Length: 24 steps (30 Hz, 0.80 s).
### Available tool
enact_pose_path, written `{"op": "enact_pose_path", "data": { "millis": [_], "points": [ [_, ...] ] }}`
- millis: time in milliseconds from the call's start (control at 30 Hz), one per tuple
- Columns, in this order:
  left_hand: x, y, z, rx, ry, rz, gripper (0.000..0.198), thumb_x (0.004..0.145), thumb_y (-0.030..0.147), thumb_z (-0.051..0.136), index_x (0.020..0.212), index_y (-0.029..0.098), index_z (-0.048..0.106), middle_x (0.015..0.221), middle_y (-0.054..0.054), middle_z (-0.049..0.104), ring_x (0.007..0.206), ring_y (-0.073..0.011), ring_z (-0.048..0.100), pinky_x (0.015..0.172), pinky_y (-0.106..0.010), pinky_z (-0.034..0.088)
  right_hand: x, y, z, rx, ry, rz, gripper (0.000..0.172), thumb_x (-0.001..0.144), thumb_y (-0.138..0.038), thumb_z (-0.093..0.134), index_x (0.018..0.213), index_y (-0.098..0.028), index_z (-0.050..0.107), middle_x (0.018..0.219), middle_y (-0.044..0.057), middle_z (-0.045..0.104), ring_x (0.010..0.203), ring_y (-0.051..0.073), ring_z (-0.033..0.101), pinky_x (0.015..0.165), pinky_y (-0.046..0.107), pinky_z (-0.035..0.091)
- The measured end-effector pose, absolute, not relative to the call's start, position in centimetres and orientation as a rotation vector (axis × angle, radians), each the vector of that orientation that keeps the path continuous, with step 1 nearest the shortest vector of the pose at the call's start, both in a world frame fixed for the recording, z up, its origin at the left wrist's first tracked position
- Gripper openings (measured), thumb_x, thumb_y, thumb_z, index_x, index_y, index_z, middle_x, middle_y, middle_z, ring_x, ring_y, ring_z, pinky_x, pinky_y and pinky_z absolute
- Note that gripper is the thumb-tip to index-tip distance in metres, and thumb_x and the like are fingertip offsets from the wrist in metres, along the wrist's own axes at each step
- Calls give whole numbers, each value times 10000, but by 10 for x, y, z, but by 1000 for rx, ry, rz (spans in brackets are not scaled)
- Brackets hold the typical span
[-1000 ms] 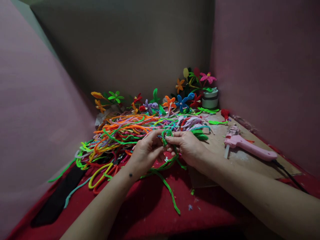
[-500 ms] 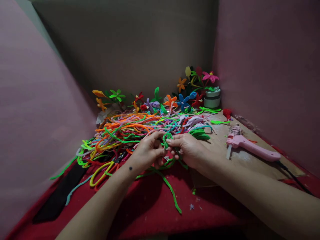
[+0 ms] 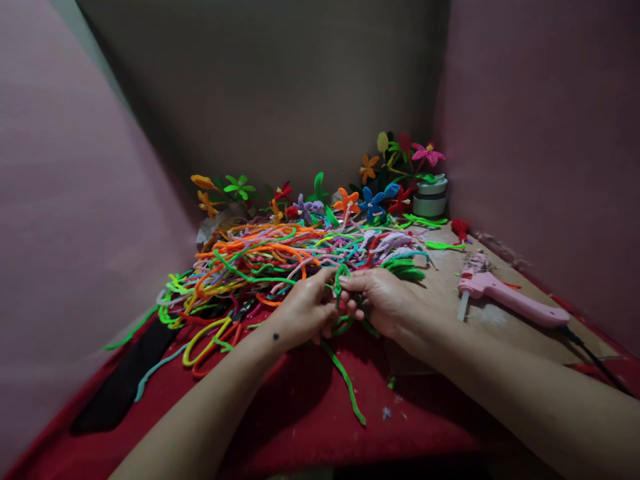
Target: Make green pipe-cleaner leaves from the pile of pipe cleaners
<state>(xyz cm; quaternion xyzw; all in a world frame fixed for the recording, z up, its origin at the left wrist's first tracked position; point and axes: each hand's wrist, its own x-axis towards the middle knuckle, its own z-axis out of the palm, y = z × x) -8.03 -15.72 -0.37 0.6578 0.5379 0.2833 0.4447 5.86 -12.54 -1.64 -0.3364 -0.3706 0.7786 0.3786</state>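
Observation:
A green pipe cleaner [image 3: 341, 275], bent into a small loop, stands between my two hands above the red cloth. My left hand [image 3: 313, 303] is closed on its left side, with the fingertips partly hidden. From the right, my right hand [image 3: 377, 293] pinches it between thumb and forefinger, the other fingers curled below. Another green pipe cleaner [image 3: 347, 387] lies on the cloth under my hands and trails toward the front. Just behind my hands spreads a heap of pipe cleaners [image 3: 270, 250] in many colours.
A pink glue gun [image 3: 515, 301] with a black cord rests on a cardboard sheet [image 3: 440, 340] at the right. Yellow-and-red-handled scissors [image 3: 203, 343] and a black strip [image 3: 123, 380] lie left. Pipe-cleaner flowers [image 3: 373, 203] and a pale round container [image 3: 430, 197] stand at the back.
My left hand has turned and drawn in closer to my right hand. The green loop looks narrower and more upright. The whole view has shifted slightly.

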Motion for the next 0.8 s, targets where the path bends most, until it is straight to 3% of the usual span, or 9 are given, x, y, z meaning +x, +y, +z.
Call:
{"op": "enact_pose_path", "data": {
  "millis": [67,167,333,667,800],
  "points": [
    [-83,-157,0,1597,1315,680,382,684,177,568,1051,211,469,586,41,563,361,-109,525,274,-165,375,60,-125,-16,-845,-983,1943,128,655,-106,527,530,-124,511,439,-13,493,350,61,426,331,168,261],
    [-84,-156,7,1501,1232,635,268,678,181,599,928,174,503,654,14,575,404,-109,556,292,-168,404,60,-123,-15,-831,-1062,1840,150,643,-136,566,512,-132,492,426,-25,475,337,61,410,338,187,264],
    [-80,-155,7,1189,982,853,295,679,190,659,917,151,490,741,-15,576,556,-141,624,413,-209,492,60,-123,-18,-779,-1062,1749,196,617,-207,644,536,-146,477,421,-61,429,349,46,360,361,196,250],
    [-70,-155,0,1214,1182,1032,214,765,333,567,724,144,475,471,-8,598,370,-126,562,389,-222,465,61,-128,-15,-821,-1179,1589,225,627,-265,632,517,-155,470,430,-63,424,372,44,339,378,204,227],
    [-70,-156,5,1252,1159,1074,193,752,315,584,751,143,496,494,21,583,438,-140,606,452,-244,500,61,-128,-14,-829,-1233,1487,227,653,-266,605,521,-163,452,452,-68,403,397,46,317,393,208,223]
  ]
}}
